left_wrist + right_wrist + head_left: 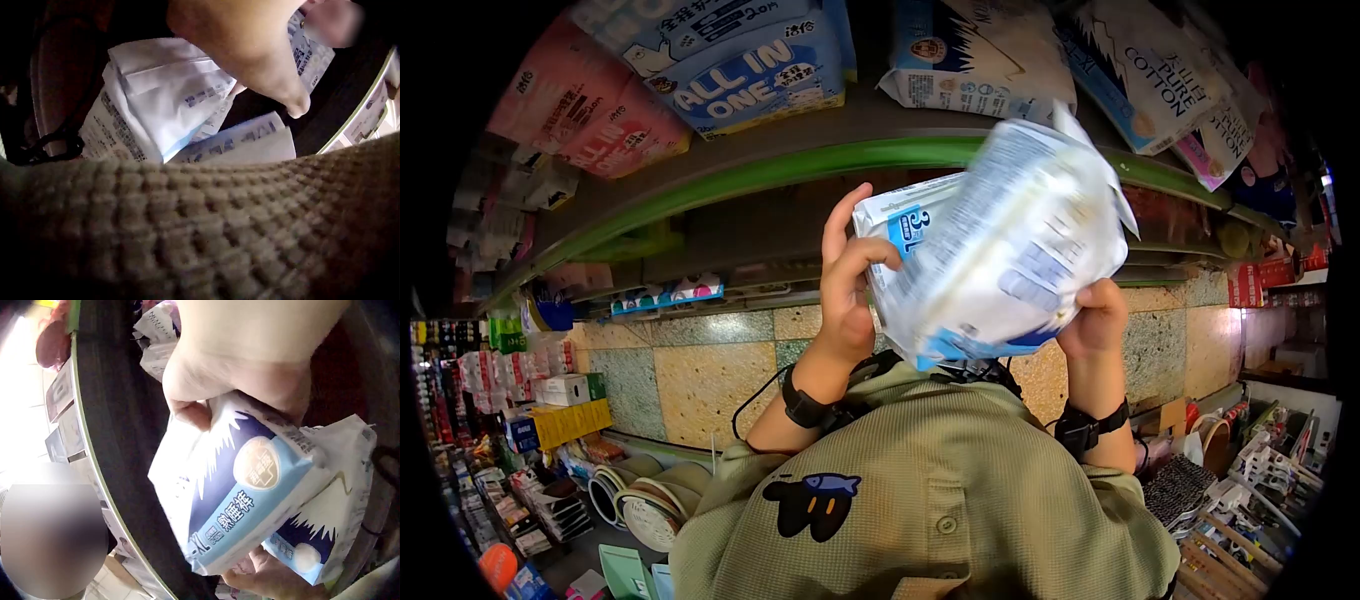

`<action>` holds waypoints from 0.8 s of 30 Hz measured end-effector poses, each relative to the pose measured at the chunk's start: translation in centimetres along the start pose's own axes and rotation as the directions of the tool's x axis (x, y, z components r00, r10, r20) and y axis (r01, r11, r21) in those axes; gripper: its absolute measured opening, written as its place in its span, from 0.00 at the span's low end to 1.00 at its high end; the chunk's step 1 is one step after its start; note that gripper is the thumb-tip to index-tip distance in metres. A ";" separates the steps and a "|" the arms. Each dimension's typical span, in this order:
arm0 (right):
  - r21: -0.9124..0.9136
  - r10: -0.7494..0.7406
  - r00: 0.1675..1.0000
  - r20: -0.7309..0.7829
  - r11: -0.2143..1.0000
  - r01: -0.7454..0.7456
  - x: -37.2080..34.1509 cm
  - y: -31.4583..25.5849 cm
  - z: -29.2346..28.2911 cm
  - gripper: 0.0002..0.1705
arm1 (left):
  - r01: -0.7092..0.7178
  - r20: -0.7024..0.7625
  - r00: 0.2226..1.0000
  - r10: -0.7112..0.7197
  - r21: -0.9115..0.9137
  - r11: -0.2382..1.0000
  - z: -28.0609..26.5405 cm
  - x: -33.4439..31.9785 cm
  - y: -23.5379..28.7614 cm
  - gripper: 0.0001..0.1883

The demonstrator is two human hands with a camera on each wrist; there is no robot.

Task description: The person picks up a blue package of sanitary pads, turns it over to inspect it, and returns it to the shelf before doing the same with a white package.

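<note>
Two white and blue soft packs are held up in front of the chest, one overlapping the other. My left hand (850, 285) grips the rear pack (883, 228) by its left edge, fingers bent over it. The front pack (1040, 235), tilted and blurred, is pinched at its lower right by my right hand (1097, 318). In the right wrist view my right hand (240, 378) holds the front pack (231, 481) from above; the rear pack (325, 519) lies against it, with my left hand (275, 578) below. The left wrist view shows my left hand (250, 50) beside white packs (169, 94).
A green-edged shelf (870, 153) runs across ahead, bearing blue packs (750, 80), pink packs (590, 120) and white cotton packs (1145, 75). Below is a tiled floor (710, 385). Caps (655, 510) and boxed goods (570, 423) stand at left, more goods at right.
</note>
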State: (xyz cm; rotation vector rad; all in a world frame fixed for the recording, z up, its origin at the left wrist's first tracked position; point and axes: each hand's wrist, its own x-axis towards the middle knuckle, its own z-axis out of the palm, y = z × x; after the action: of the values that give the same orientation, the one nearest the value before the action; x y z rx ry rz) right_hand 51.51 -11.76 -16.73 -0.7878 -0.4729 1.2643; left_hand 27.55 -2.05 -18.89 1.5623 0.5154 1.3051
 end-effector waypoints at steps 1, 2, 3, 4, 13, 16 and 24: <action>0.081 0.010 1.000 0.008 0.997 -0.011 0.1 0.1 -1.1 0.49 | 0.034 -0.002 0.999 -0.034 -0.004 0.999 -0.1 -0.1 -0.2 0.40; 0.132 -0.024 0.997 0.079 0.991 0.013 0.3 0.6 -2.6 0.43 | 0.020 -0.026 0.999 -0.020 0.010 1.000 -0.2 -0.2 -0.6 0.29; 0.169 -0.027 0.993 0.119 0.986 0.007 0.6 1.1 -3.0 0.41 | 0.017 -0.046 0.999 -0.016 0.034 0.999 -0.1 -0.2 -0.5 0.24; 0.203 -0.032 0.988 0.153 0.979 0.000 1.0 1.6 -3.4 0.40 | 0.018 -0.063 0.998 -0.015 0.055 0.998 -0.1 -0.2 -0.4 0.19; 0.495 0.048 0.797 0.602 0.761 -0.420 2.1 0.4 -2.6 0.47 | -0.008 -0.127 0.992 0.025 0.130 0.991 0.0 -0.5 -1.5 0.11; 0.492 -0.041 0.737 0.675 0.769 -0.408 2.0 0.6 -2.6 0.47 | 0.042 -0.121 0.992 -0.031 0.087 0.995 0.2 -0.6 -1.3 0.10; 0.547 -0.049 0.846 0.531 0.782 -0.298 0.3 0.5 -2.4 0.46 | 0.061 -0.088 0.995 -0.054 0.071 0.996 0.7 -0.6 -1.4 0.10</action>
State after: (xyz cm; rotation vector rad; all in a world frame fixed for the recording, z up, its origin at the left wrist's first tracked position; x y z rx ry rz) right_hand 52.97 -12.02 -18.68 0.1052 -0.3964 1.6482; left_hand 28.39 -2.19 -20.36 1.5448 0.6642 1.3263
